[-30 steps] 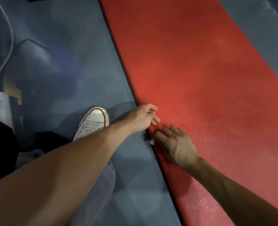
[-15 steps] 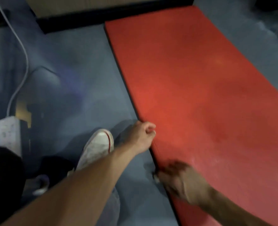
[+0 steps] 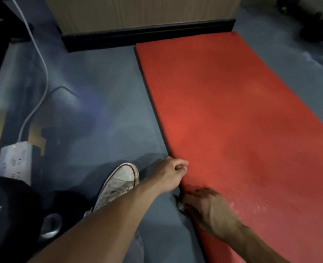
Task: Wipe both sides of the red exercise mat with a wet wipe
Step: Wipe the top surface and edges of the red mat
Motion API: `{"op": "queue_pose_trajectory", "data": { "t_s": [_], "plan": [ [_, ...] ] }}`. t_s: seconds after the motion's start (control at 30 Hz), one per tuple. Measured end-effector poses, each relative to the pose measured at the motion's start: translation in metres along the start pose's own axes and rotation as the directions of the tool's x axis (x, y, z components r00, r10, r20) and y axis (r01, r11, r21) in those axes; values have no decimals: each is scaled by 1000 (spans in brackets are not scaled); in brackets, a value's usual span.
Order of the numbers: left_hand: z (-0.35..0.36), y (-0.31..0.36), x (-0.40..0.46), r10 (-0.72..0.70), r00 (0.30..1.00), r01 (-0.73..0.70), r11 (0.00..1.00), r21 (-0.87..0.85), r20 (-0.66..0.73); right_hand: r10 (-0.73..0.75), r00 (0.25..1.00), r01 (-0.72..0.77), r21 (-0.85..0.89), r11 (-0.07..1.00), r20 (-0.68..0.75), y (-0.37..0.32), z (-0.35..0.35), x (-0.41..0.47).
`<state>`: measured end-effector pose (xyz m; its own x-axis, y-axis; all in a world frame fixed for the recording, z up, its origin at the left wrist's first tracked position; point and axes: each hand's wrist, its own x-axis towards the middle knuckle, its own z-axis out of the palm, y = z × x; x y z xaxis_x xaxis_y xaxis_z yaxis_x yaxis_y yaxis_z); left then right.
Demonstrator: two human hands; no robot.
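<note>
Lying flat on the blue-grey floor (image 3: 103,103), the red exercise mat (image 3: 232,120) runs from the near right to a dark baseboard (image 3: 147,37) at the far end. The left hand (image 3: 171,174) grips the mat's left edge, fingers curled around it. Just nearer, the right hand (image 3: 208,209) rests on the same edge, fingers pressed down over a small pale wet wipe (image 3: 180,205), mostly hidden. A white sneaker (image 3: 119,184) stands left of the hands. A white power strip (image 3: 14,158) and its cable (image 3: 41,73) lie at far left.
</note>
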<state>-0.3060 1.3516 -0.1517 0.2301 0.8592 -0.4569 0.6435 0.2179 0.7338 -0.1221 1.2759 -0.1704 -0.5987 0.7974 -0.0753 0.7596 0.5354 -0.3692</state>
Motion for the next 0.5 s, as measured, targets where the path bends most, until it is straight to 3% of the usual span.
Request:
{"op": "queue_pose_trajectory", "data": {
  "t_s": [0.13, 0.33, 0.5],
  "plan": [
    [0, -7, 1, 12, 999, -12, 1000, 4, 32, -74, 987, 73, 12, 997, 143, 0, -11, -21],
    [3, -6, 2, 9, 1000, -9, 1000, -2, -3, 64, 997, -65, 27, 997, 53, 8, -14, 40],
    [2, -10, 5, 6, 1000, -6, 1000, -1, 23, -40, 982, 30, 54, 998, 185, -4, -15, -25]
  ]
}}
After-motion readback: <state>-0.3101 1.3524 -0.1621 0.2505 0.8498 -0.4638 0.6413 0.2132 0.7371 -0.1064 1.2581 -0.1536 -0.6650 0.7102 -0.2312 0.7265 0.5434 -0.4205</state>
